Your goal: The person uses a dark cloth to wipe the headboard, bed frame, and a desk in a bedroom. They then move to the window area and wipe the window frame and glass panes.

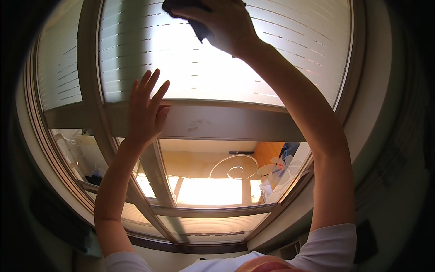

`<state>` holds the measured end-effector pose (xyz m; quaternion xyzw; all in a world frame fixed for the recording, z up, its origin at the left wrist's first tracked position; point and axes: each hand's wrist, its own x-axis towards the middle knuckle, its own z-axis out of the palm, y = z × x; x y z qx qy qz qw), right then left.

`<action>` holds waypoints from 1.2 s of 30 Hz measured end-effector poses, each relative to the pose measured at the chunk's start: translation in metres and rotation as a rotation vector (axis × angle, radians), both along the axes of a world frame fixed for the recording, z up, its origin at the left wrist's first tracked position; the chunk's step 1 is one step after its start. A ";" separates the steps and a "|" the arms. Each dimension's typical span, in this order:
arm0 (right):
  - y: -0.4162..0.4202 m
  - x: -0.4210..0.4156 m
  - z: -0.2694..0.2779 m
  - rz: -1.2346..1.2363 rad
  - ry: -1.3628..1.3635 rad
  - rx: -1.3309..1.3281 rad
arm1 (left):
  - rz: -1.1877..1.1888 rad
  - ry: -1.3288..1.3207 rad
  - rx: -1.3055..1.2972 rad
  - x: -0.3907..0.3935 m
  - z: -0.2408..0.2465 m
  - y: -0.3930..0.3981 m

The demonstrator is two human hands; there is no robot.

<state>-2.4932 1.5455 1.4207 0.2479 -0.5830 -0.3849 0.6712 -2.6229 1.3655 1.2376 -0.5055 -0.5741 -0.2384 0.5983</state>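
My right hand [226, 25], raised at the top of the view, presses a dark cloth [190, 6] against or close to a frosted glass pane [217, 78] with thin stripes. Part of the cloth hangs below my fingers. Lower and to the left, my left hand [148, 108] has its fingers apart and holds nothing. It is in front of the metal crossbar [224, 120] of the window frame, fingertips over the frosted pane; whether it touches the surface cannot be told. Smudge-like marks show on the crossbar, right of my left hand.
Below the crossbar is a clear glass pane [204, 163] with a spiral and a flower decoration [280, 166]. A vertical frame bar [93, 68] stands at the left, with another frosted pane [59, 71] beyond it. A wall edge [373, 68] curves along the right.
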 end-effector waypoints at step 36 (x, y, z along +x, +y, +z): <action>0.088 0.065 0.004 -0.209 0.147 -0.117 | -0.126 0.087 -0.035 -0.034 -0.022 -0.028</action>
